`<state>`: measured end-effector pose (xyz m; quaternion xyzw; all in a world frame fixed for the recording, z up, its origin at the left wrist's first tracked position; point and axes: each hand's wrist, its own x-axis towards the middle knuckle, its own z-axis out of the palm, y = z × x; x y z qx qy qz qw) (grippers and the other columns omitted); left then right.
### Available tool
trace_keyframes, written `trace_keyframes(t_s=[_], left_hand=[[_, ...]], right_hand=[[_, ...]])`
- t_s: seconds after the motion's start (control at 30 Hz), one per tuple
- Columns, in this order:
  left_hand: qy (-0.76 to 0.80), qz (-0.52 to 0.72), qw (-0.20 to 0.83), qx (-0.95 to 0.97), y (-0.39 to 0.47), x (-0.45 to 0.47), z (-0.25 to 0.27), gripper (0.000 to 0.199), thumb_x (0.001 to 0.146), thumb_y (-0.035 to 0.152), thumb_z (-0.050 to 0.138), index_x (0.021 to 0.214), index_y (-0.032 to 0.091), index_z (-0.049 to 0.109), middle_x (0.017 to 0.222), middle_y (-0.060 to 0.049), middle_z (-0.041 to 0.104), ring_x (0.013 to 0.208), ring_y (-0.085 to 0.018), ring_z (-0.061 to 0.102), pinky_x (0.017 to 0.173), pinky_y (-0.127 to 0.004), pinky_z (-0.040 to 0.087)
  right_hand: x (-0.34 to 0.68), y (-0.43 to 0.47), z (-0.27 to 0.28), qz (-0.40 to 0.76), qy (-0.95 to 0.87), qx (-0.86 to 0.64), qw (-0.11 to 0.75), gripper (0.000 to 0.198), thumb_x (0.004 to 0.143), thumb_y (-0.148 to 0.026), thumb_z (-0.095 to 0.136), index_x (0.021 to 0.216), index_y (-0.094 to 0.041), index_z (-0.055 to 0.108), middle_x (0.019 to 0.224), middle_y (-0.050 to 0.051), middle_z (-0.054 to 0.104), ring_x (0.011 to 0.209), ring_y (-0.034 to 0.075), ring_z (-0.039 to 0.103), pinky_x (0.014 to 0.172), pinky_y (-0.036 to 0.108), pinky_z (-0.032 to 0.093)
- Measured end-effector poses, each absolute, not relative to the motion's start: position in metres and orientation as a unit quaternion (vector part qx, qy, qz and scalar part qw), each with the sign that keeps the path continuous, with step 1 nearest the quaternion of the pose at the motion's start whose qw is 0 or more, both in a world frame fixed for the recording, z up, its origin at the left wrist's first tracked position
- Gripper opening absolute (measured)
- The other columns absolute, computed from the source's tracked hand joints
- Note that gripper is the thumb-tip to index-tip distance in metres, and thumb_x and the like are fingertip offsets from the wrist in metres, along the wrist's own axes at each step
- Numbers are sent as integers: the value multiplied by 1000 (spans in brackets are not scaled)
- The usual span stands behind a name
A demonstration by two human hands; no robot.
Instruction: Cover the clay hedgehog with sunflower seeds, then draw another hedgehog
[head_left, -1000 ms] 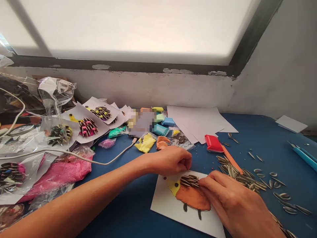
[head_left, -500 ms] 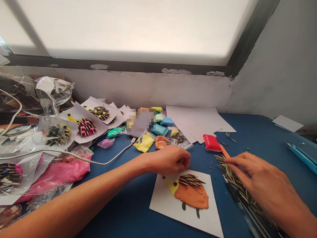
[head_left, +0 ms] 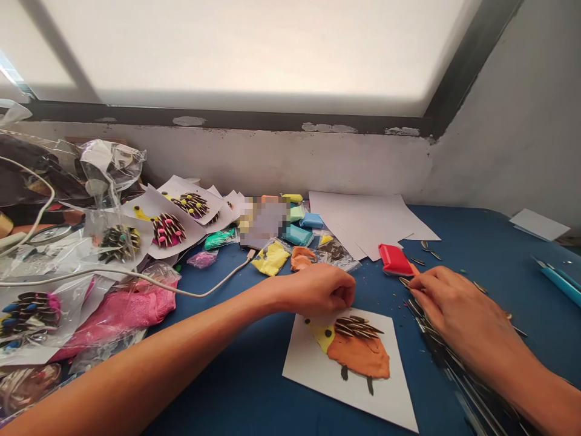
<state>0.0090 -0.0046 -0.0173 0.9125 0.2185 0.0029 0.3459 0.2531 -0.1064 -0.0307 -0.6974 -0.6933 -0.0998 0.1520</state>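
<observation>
An orange clay hedgehog body [head_left: 363,358] with a yellow clay head [head_left: 320,335] and dark feet lies on a white card [head_left: 313,369]. Striped sunflower seeds [head_left: 356,327] stand in rows along its upper back. My left hand [head_left: 322,289] rests at the card's top edge with its fingers curled under; whatever they hold is hidden. Beyond the card's right side, my right hand [head_left: 460,309] is closed in a pinch, a sunflower seed [head_left: 405,283] at its fingertips. Beneath that hand lies a clear plastic bag [head_left: 447,363], partly covered by the hand and wrist.
A red clay packet [head_left: 396,260] sits behind my right hand. White paper sheets [head_left: 363,215] and several clay packets lie at the back. Finished seed hedgehogs [head_left: 169,230], a white cable [head_left: 181,290] and a pink cloth [head_left: 122,318] crowd the left. A blue cutter [head_left: 558,281] lies far right.
The view has turned slightly left. My right hand has drawn its fingers closer together and lifted a little from the seeds. My left hand stays at the card's edge.
</observation>
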Motion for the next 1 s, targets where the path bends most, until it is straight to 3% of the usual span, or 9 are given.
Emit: trace_keyframes(t_s=[0.13,0.23,0.43,0.7,1.0], left_hand=[[225,-4,345,911,-5,9,-16,9,84,15,54,82,18,62,87,0,67,75,-12,55,63,-24,36],[226,-5,342,912,-5,9,-16,9,85,15,54,84,18,63,87,1,68,76,-12,56,62,-24,36],[243,-10,339,909,-6,10,-14,9,84,15,56,85,18,65,85,2,68,74,-11,56,61,-23,36],[231,-4,337,913,-5,10,-17,10,85,15,55,85,18,65,89,0,69,76,-12,57,62,-24,36],[218,10,343,913,-3,9,-19,8,84,13,56,83,17,63,83,2,66,73,-11,55,61,-24,36]], right_hand=[[246,-120,-17,-77,-681,-707,172,59,99,-65,23,79,-25,61,70,6,68,52,18,61,43,28,39],[236,-134,-8,14,-695,-692,195,46,95,-64,38,80,-28,63,56,-1,62,39,15,54,38,27,40],[213,-147,-8,109,-720,-655,201,23,92,-39,47,77,-28,61,60,-1,65,46,15,60,42,25,45],[216,-152,-18,111,-753,-626,168,21,94,-33,45,78,-27,57,69,0,69,52,15,65,43,25,46],[214,-154,-29,68,-761,-619,180,25,97,-36,44,76,-28,54,64,-3,66,46,13,62,38,23,43]])
